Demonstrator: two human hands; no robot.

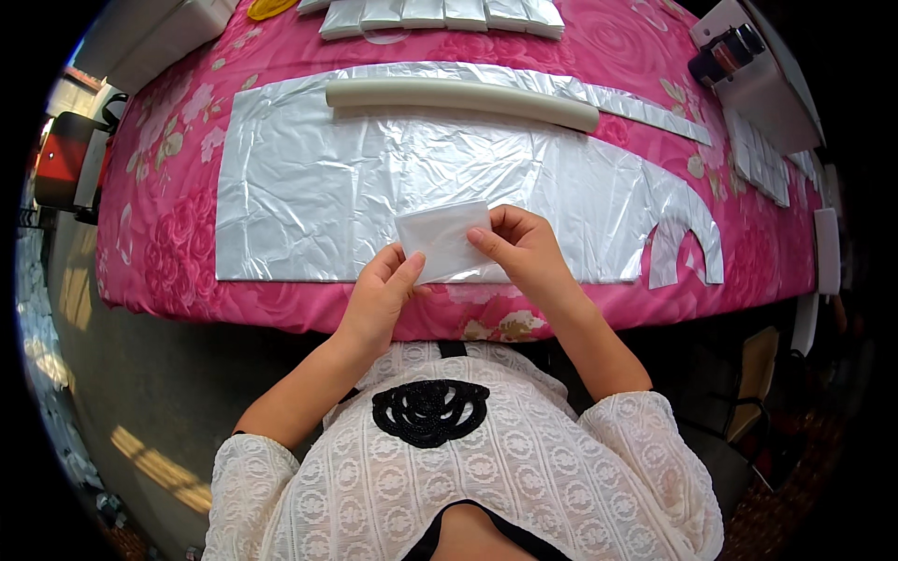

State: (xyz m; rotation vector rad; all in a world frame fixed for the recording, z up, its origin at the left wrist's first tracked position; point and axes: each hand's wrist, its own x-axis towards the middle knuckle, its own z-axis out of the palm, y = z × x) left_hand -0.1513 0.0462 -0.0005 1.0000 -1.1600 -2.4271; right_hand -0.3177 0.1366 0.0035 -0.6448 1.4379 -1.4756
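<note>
Between my two hands is a small flat white packet, held just above the near edge of the table. My left hand pinches its lower left corner between thumb and fingers. At its right edge, the thumb and fingers of my right hand grip it. Under the packet lies a large silvery plastic film sheet, flat and wrinkled, with curved strap-like cutouts at its right end. A pale rod or tube rests across the far part of the sheet.
A pink floral cloth covers the table. Rows of folded silvery packets lie at the far edge, with more packets at the right. A white box and a dark cylindrical object stand far right. A chair is at lower right.
</note>
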